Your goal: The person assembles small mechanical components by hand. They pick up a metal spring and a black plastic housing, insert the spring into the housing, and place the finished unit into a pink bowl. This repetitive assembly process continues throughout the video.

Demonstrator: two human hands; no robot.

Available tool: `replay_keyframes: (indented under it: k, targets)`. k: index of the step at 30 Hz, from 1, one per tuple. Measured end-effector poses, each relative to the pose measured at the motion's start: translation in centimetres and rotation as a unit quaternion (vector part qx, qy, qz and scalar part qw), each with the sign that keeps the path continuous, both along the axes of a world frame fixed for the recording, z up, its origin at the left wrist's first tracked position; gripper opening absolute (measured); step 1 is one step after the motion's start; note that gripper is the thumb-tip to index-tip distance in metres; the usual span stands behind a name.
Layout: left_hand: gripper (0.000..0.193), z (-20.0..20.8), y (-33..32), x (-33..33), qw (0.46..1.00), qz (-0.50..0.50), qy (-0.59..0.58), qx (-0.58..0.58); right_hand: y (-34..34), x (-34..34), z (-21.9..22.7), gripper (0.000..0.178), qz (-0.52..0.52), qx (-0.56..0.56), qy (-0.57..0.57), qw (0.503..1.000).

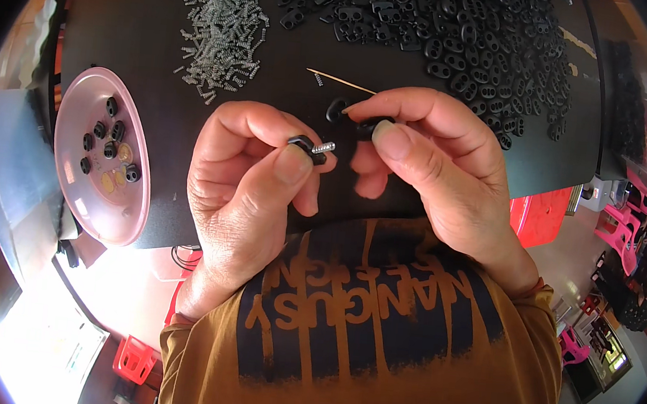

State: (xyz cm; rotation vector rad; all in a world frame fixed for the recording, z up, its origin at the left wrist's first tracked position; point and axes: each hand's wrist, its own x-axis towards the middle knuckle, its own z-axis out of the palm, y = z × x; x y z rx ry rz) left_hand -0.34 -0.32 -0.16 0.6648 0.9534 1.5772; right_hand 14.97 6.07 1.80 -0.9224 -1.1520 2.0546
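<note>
My left hand (253, 169) is closed, with thumb and fingers pinching a small black plastic cord lock part (309, 148). A metal spring (324, 147) sticks out of that part toward the right. My right hand (436, 150) pinches another black cord lock part (374, 127) between thumb and fingers, slightly apart from the spring. One more black piece (337, 110) shows just beyond the right index fingertip; I cannot tell whether it is held. A thin wooden stick (338, 79) reaches behind the right index finger, with a loose spring (319, 80) beside it.
A heap of springs (224, 32) lies at the far left of the dark table (135, 28). Many black cord lock parts (468, 49) are piled at the far right. The pink bowl (139, 194) on the left holds several black pieces. A red stool (134, 359) stands below.
</note>
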Motion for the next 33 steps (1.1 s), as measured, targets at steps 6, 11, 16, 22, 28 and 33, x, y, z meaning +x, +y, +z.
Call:
replay_keyframes:
  k: [6,11,16,22,28,33]
  targets:
    - [0.009,0.0,0.4,0.1,0.999,0.008,0.034,0.007,0.3,0.2,-0.4,0.022,-0.006,0.024,0.018,1.000]
    - [0.009,0.2,0.8,0.5,0.999,-0.003,0.044,-0.009,0.4,0.6,-0.5,0.023,-0.005,0.032,0.028,0.999]
    - [0.009,0.1,1.0,0.6,0.999,-0.015,0.042,-0.017,0.6,0.9,-0.1,0.026,0.025,0.082,-0.017,0.996]
    - [0.009,0.3,1.1,0.8,0.999,-0.025,0.026,-0.034,0.6,0.2,-0.5,0.026,-0.021,0.091,0.038,0.995]
    - [0.009,0.1,1.0,0.5,0.997,-0.049,0.023,-0.055,0.7,0.1,-0.7,0.023,-0.030,0.093,0.051,0.994]
    - [0.011,-0.1,1.0,0.3,0.997,-0.066,0.002,-0.048,0.9,0.3,-0.8,0.021,0.004,0.110,0.047,0.993]
